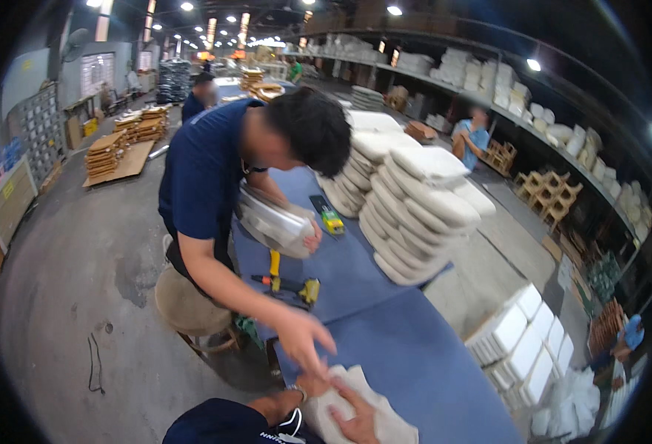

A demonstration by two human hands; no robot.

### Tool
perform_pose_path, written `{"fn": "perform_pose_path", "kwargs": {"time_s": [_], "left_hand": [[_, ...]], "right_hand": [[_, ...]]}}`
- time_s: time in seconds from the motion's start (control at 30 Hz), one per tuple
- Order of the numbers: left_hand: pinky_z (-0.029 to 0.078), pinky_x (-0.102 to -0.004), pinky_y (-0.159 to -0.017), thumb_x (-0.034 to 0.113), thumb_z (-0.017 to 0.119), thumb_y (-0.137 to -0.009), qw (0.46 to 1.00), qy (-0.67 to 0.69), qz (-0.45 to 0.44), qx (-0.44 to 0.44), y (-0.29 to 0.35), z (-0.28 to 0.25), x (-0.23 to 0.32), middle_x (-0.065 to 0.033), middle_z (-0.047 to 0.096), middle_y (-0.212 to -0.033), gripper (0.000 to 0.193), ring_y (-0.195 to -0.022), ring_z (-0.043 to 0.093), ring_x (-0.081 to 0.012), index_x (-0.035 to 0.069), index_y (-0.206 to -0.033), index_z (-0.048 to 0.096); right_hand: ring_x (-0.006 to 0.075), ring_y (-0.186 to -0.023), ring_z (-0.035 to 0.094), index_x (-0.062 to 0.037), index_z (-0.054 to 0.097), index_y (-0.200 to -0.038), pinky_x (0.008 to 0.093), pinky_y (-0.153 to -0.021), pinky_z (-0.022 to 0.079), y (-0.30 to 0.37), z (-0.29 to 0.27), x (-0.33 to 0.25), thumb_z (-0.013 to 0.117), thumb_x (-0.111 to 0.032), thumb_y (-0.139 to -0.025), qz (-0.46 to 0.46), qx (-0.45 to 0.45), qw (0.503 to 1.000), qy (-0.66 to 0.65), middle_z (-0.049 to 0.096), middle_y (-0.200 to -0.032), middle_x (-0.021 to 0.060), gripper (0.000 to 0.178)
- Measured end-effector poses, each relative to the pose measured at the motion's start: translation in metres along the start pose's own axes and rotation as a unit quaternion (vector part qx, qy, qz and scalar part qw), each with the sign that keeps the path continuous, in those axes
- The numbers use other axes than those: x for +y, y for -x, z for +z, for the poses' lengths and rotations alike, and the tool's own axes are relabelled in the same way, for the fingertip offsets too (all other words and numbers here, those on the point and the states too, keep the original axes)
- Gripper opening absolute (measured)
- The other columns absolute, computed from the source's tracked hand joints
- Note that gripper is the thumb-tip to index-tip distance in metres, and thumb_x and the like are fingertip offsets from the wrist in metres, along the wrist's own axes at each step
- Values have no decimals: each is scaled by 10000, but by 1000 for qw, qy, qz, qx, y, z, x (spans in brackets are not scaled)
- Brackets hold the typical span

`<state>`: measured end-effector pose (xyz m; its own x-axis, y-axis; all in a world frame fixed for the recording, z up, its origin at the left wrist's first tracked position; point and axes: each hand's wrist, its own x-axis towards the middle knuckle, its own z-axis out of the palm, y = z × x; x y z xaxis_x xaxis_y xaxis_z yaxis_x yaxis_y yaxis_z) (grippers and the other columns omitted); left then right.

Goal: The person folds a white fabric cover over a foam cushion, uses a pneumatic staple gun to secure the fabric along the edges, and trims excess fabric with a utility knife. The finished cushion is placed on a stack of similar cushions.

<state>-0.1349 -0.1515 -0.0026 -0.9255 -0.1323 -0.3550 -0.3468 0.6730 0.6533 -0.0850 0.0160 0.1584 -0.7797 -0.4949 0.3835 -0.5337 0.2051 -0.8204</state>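
Observation:
A beige fabric-covered piece, like a small cushion or cover, (389,422) lies on the blue-topped table at the lower edge. My right hand (359,423) rests on it, fingers stretched and apart. At the fabric's far left corner is my left hand (313,384), with a band round the wrist; its fingers are partly hidden, so their grip is unclear. Just above it, a co-worker's hand (303,340) reaches in, close to or touching mine. The co-worker's other arm holds a pale padded seat (278,226) with a shiny covering against the body.
A yellow-and-black power tool (296,288) lies on the blue table (429,355) beyond my hands. Farther off are a yellow-green box (332,222) and tall stacks of beige cushions (415,214). A round stool (189,303) stands left; white stacked pads (522,340) are right.

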Motion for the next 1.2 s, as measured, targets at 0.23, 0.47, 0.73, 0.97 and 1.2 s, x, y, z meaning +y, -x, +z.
{"fn": "perform_pose_path", "kwargs": {"time_s": [0.23, 0.47, 0.73, 0.97, 1.2], "left_hand": [[450, -528, -1054, 747, 458, -915, 998, -23, -2, 67, -17, 6, -33, -273, 627, -1318, 843, -1236, 576, -481, 70, -1406, 560], [431, -548, -1026, 648, 433, -982, 999, -21, 5, 41, 1, -5, 22, -287, 647, -1250, 720, -1197, 570, -505, 20, -1274, 629], [449, -576, -978, 625, 382, -1008, 994, -33, -47, 96, 59, 84, 10, -334, 664, -1145, 741, -1095, 602, -542, -41, -1166, 666], [455, -586, -942, 580, 398, -1021, 996, -46, -11, 75, 58, 78, 6, -350, 666, -1087, 705, -1052, 610, -551, -58, -1089, 690], [464, -581, -885, 530, 436, -1023, 996, -18, 19, 85, 57, 79, 0, -354, 667, -1007, 643, -1015, 614, -546, -59, -1024, 693]], "right_hand": [[273, -987, 682, 11, 638, -1255, 395, -870, 541, 244, -92, 107, 676, -278, -937, 450, 226, 793, 344, 684, -1197, 188, 431], [341, -1032, 664, 44, 589, -1239, 428, -901, 502, 309, -38, 134, 581, -500, -986, 546, 401, 735, 24, 690, -1131, 223, 600], [526, -1037, 629, 28, 599, -1079, 552, -902, 474, 346, -98, 101, 559, -569, -955, 586, 432, 669, 150, 675, -1063, 332, 611], [545, -965, 618, 45, 608, -976, 583, -851, 459, 347, -96, 114, 530, -563, -968, 603, 423, 656, 167, 662, -997, 344, 613], [553, -886, 610, 45, 599, -938, 593, -804, 444, 367, -85, 137, 512, -517, -987, 582, 416, 671, 195, 649, -919, 341, 572]]}}
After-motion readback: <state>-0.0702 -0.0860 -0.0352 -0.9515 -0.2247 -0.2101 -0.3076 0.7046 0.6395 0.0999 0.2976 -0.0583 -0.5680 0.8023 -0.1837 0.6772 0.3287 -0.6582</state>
